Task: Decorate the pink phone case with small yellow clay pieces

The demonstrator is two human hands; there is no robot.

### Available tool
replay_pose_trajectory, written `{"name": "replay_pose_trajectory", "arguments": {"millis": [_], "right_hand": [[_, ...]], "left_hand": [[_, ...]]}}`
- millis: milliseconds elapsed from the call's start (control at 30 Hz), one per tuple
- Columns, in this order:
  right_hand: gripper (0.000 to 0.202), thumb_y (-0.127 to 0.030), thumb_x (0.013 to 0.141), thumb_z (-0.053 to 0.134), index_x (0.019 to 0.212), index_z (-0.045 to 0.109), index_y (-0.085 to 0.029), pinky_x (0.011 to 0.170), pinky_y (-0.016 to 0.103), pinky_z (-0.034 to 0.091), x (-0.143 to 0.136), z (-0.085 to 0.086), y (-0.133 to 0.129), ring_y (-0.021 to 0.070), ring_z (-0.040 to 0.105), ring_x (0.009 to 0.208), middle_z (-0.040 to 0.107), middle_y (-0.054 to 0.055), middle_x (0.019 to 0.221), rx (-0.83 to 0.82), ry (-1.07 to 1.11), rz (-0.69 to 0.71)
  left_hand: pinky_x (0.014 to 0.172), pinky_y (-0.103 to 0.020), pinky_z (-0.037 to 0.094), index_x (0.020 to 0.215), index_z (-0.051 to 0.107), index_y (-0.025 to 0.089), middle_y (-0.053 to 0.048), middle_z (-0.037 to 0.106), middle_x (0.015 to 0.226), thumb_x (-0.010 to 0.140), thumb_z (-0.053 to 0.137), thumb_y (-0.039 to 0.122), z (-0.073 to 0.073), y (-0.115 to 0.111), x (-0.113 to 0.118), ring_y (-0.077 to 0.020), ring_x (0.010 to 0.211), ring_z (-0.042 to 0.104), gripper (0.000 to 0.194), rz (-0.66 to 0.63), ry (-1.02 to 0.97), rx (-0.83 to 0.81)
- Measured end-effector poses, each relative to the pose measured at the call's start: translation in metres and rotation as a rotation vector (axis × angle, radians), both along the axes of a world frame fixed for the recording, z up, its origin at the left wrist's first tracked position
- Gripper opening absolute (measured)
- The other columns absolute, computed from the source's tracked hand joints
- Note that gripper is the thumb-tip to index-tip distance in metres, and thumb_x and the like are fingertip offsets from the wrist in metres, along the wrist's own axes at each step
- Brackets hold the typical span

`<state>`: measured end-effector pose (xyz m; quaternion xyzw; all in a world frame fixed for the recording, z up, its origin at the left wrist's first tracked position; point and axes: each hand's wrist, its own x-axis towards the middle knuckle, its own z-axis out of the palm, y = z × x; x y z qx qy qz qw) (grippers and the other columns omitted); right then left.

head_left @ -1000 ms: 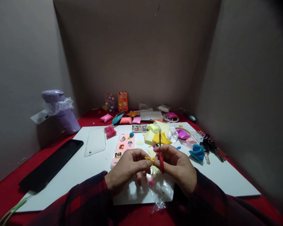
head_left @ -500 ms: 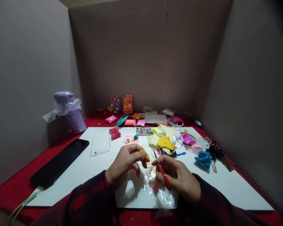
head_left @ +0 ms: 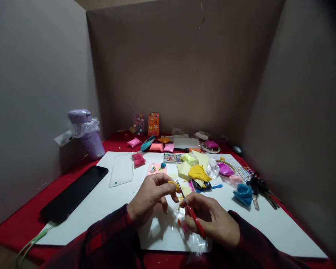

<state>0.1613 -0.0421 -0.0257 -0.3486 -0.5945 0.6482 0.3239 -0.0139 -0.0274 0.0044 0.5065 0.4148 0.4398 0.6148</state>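
Between its thumb and fingers my left hand (head_left: pixel 152 192) pinches a small yellow piece of clay (head_left: pixel 172 183). My right hand (head_left: pixel 215 218) is closed around red-handled scissors (head_left: pixel 195 219), their slim blades pointing up and slightly left, close against the yellow piece. Whether the blades touch it I cannot tell. Thin yellow strips (head_left: pixel 180 201) lie below the blades. A larger yellow clay lump (head_left: pixel 199 173) rests just beyond on pale yellow paper (head_left: pixel 183 170). Under my right hand is a crumpled clear plastic bag (head_left: pixel 198 243). A pink card (head_left: pixel 154 168) with small clay shapes lies past my left hand.
A black phone (head_left: pixel 75 192) and a clear phone case (head_left: pixel 121 170) lie to the left, near a purple bottle (head_left: pixel 91 140). Toward the right are a blue clay packet (head_left: pixel 243 195), keys (head_left: pixel 255 201) and a magenta packet (head_left: pixel 225 169). Two decorated cases, one orange (head_left: pixel 154 124), stand behind.
The scissor blades have moved left, closer to the yellow clay in my left hand. The whole view has shifted slightly, so the table's things appear a little further right.
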Motion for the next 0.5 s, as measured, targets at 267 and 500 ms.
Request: {"name": "replay_pose_trajectory", "arguments": {"millis": [267,500], "right_hand": [[0.03,-0.032,0.062,0.071,0.081,0.053,-0.017,0.047,0.021,0.034,-0.001,-0.012,0.003,0.0091,0.045,0.049,0.048,-0.006,0.057,-0.015,0.018,-0.029],[0.028,-0.031,0.063,0.071,0.079,0.052,-0.018,0.048,0.022,0.035,-0.001,-0.005,0.002,0.0086,0.044,0.048,0.047,-0.007,0.055,-0.023,0.008,-0.008]], "left_hand": [[0.035,-0.016,0.038,0.072,0.056,0.012,-0.004,0.061,0.066,0.07,0.062,0.025,0.001,0.0,0.001,-0.0122,0.054,0.057,0.015,0.015,-0.004,0.0],[0.035,-0.016,0.037,0.071,0.057,0.013,-0.003,0.062,0.065,0.068,0.063,0.027,0.001,0.0,0.001,-0.012,0.053,0.057,0.016,0.015,0.008,0.005]]}}
